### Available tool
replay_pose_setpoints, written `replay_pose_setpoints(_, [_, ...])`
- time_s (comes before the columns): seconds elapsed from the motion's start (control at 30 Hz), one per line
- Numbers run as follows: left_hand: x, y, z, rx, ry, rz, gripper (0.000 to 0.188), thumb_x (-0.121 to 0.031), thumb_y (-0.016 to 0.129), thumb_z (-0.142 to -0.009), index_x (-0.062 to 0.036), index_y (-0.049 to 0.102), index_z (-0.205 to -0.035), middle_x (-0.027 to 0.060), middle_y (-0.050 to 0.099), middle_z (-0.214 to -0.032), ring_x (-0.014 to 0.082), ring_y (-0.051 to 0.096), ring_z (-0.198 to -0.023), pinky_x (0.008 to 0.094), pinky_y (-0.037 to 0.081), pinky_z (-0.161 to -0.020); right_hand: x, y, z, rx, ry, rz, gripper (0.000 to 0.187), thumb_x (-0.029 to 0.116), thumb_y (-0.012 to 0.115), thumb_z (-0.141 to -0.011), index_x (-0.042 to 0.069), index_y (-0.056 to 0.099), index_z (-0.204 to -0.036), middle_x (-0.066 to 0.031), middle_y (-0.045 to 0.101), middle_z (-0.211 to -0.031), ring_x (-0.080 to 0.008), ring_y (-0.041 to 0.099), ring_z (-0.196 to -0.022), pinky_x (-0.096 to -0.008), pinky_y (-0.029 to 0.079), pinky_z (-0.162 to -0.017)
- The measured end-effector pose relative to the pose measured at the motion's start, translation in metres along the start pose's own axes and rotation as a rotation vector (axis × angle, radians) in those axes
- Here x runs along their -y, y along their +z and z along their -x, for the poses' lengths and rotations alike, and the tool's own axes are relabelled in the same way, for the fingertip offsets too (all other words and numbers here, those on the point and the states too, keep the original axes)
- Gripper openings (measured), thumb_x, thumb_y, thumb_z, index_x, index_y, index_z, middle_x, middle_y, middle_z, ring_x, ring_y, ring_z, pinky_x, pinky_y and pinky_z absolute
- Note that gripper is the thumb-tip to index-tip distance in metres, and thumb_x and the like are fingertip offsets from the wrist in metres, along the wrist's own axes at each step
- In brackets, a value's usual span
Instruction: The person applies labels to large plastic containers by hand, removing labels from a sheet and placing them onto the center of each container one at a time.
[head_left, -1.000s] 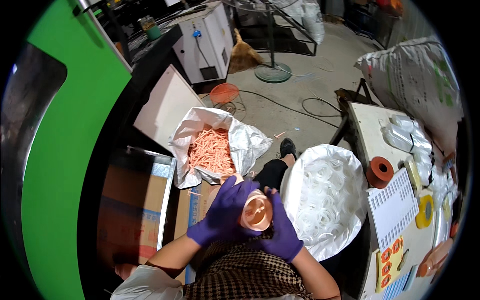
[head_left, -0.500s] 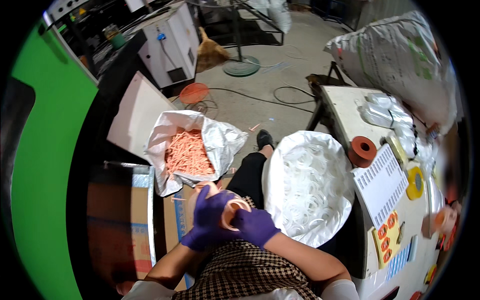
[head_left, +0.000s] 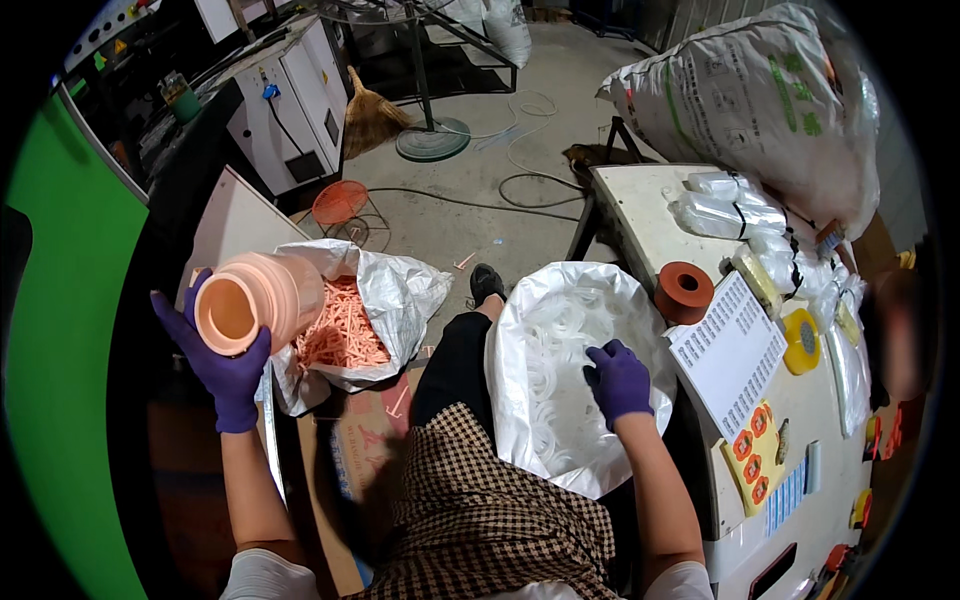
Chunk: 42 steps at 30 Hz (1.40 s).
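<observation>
In my purple-gloved left hand (head_left: 228, 375) is a pale pink plastic jar (head_left: 290, 285), tilted so that its wide round mouth faces me. The fingers wrap round its neck and shoulder, over the left side of a sack. My right hand (head_left: 620, 385), also gloved in purple, hovers over or in a white sack (head_left: 512, 400) full of clear plastic rings (head_left: 545, 375). Its fingers are loosely bent and a little apart, with nothing visible in them. Beneath the jar stands another white sack (head_left: 415, 290), filled with pink sprue-like plastic pieces (head_left: 350, 335).
At the right is a white table (head_left: 630, 195) with a brown tape roll (head_left: 685, 292), a printed sheet (head_left: 728, 335), yellow tape (head_left: 802, 340) and bundled clear bags (head_left: 735, 215). A green machine panel (head_left: 70, 300) borders the left. Cables (head_left: 450, 198) and a broom (head_left: 370, 115) are on the floor.
My hands were together at the jar in front of my lap. The left has carried the jar up and left; the right has let go of it and moved right to the ring sack.
</observation>
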<state>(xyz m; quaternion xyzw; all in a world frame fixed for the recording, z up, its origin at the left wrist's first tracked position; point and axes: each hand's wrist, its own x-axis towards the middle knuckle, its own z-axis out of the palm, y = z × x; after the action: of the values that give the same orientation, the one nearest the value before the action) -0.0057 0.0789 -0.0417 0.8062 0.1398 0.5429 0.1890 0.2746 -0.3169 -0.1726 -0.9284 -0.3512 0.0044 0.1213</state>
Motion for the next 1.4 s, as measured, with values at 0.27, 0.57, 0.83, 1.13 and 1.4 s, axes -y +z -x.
replay_pose_setpoints(0.27, [-0.065,0.035,0.105,0.469,-0.102,-0.032,0.110,-0.028,0.092,-0.062,0.0035,0.030,-0.147,0.0123,0.057,-0.127,0.0273,0.055,-0.120,0.0426,0.039,-0.110,-0.043,0.057,-0.012,0.122,0.016,0.205,0.015,0.021,0.067,-0.083,0.011,0.072,-0.094,-0.0114,0.059,-0.108,-0.0325,0.061,-0.101,-0.0461,0.053,-0.082])
replay_pose_setpoints(0.57, [-0.081,0.035,0.135,0.664,-0.269,-0.007,0.080,-0.046,0.089,-0.063,-0.0096,0.059,-0.127,0.0140,0.060,-0.127,0.0409,0.049,-0.125,0.0527,0.031,-0.111,0.027,-0.033,0.054,-0.001,-0.201,-0.736,0.016,0.005,0.075,-0.077,0.004,0.060,-0.082,-0.0110,0.057,-0.081,-0.0253,0.057,-0.068,-0.0346,0.048,-0.064])
replay_pose_setpoints(0.83, [-0.100,0.057,0.104,0.607,-0.001,-0.003,0.062,-0.038,0.084,-0.066,-0.0087,0.062,-0.115,0.0112,0.062,-0.108,0.0354,0.060,-0.104,0.0461,0.043,-0.092,0.149,-0.060,0.037,0.190,-0.673,-1.171,0.024,0.008,0.073,-0.082,-0.001,0.070,-0.105,-0.0195,0.072,-0.101,-0.0321,0.073,-0.089,-0.0371,0.057,-0.079])
replay_pose_setpoints(1.13, [-0.108,0.069,0.111,0.874,0.089,0.048,0.082,-0.055,0.083,-0.059,-0.0085,0.059,-0.122,0.0136,0.059,-0.124,0.0359,0.055,-0.120,0.0547,0.031,-0.113,0.184,-0.017,0.048,0.214,-0.281,-0.961,0.026,0.020,0.076,-0.078,0.008,0.069,-0.100,-0.0155,0.069,-0.084,-0.0342,0.070,-0.078,-0.0410,0.056,-0.073])
replay_pose_setpoints(1.4, [-0.151,0.084,0.101,0.820,0.179,0.021,0.045,-0.037,0.078,-0.071,-0.0104,0.066,-0.105,0.0086,0.065,-0.105,0.0306,0.063,-0.103,0.0534,0.031,-0.112,0.166,0.088,0.062,0.061,-0.596,-1.175,0.020,0.009,0.064,-0.086,0.003,0.063,-0.105,-0.0105,0.064,-0.090,-0.0222,0.064,-0.081,-0.0308,0.051,-0.072])
